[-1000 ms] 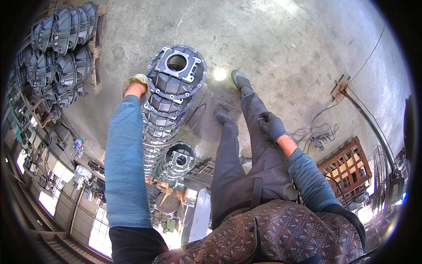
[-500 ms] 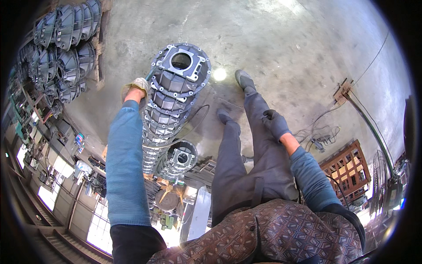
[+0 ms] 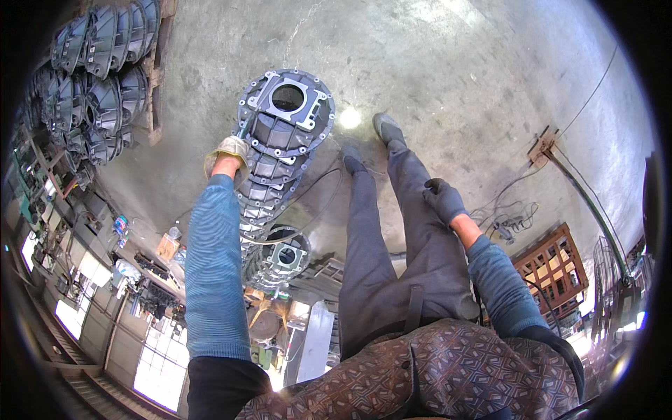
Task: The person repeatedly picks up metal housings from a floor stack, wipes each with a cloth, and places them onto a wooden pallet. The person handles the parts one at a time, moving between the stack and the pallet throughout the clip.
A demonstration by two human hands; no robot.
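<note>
A tall stack of grey cast metal housings (image 3: 280, 147) rises from the concrete floor in front of me, the top one with a round hole in its flat face. My left hand (image 3: 225, 152), in a pale work glove, grips the left rim of an upper housing in the stack. In a dark glove, my right hand (image 3: 444, 201) hangs beside my right thigh with curled fingers and nothing in it. My two legs in grey trousers stand just right of the stack.
More grey housings (image 3: 98, 77) lie in rows on a wooden pallet at the upper left. A second, shorter stack (image 3: 280, 257) stands nearer me. A wooden crate (image 3: 556, 269) and loose cables (image 3: 507, 213) lie on the floor at right.
My left hand has slid up along the stack's left rim toward the top housing. The right hand has stayed at my thigh.
</note>
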